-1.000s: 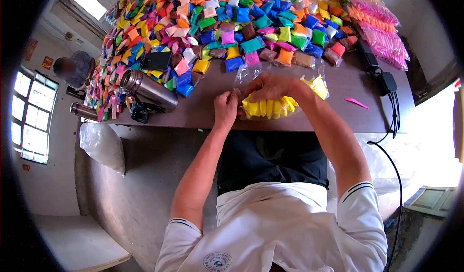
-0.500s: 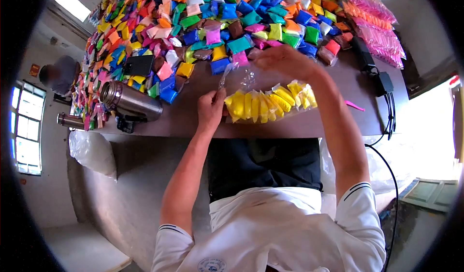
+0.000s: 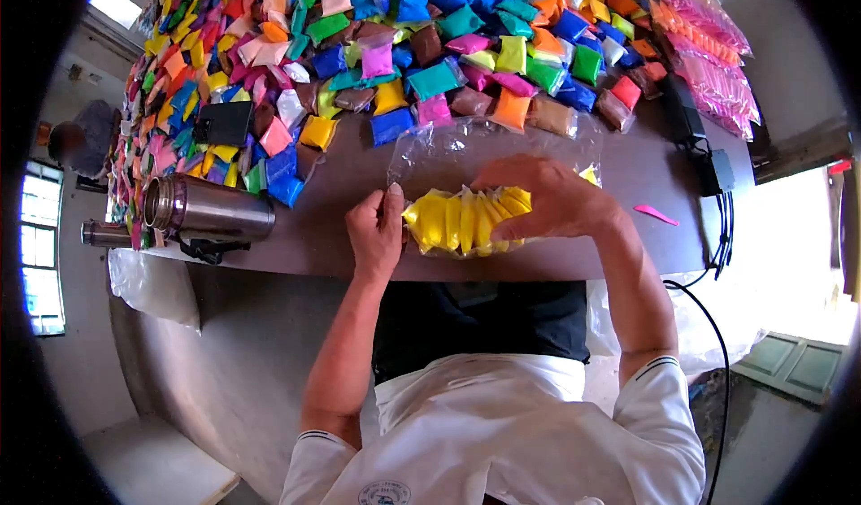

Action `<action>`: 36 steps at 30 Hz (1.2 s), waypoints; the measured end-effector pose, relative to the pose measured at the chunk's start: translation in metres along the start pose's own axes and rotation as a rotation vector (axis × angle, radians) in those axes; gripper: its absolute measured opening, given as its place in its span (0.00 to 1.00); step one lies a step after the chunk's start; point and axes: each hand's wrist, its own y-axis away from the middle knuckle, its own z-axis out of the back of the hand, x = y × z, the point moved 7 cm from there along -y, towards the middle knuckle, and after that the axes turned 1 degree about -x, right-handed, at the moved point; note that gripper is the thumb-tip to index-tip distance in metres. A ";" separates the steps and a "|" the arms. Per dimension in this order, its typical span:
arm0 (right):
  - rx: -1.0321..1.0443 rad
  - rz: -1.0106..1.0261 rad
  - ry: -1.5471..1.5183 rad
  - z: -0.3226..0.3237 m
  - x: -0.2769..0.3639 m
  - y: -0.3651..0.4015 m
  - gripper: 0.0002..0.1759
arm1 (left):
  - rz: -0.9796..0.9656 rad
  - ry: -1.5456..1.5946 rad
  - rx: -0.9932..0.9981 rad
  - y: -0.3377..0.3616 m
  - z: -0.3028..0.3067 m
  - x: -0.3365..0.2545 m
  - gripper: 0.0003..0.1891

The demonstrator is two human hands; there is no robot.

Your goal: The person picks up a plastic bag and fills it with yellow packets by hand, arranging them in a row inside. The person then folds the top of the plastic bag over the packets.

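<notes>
A clear plastic bag (image 3: pixel 430 153) lies at the near edge of the table, with a row of yellow packets (image 3: pixel 453 221) standing side by side in it. My left hand (image 3: pixel 377 230) is closed on the bag's left edge, thumb on top. Over the right part of the row, my right hand (image 3: pixel 552 198) curls its fingers and thumb around the packets, hiding some of them. One more bit of yellow shows beyond its knuckles.
A heap of small coloured packets (image 3: pixel 368 56) covers the far side. An uncapped steel flask (image 3: pixel 215 209) lies at left, beside a black box (image 3: pixel 224 123). Pink filled bags (image 3: pixel 713 74), a black cable adapter (image 3: pixel 717 171) and a pink stick (image 3: pixel 656 214) are at right.
My right hand has come down and toward me from above the bag onto the yellow packets. The bag's upper part now lies spread flat. My left hand stays at its left edge.
</notes>
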 end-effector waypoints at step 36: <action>0.100 -0.006 -0.002 -0.053 0.005 -0.049 0.17 | -0.062 -0.085 -0.024 0.005 -0.007 0.003 0.17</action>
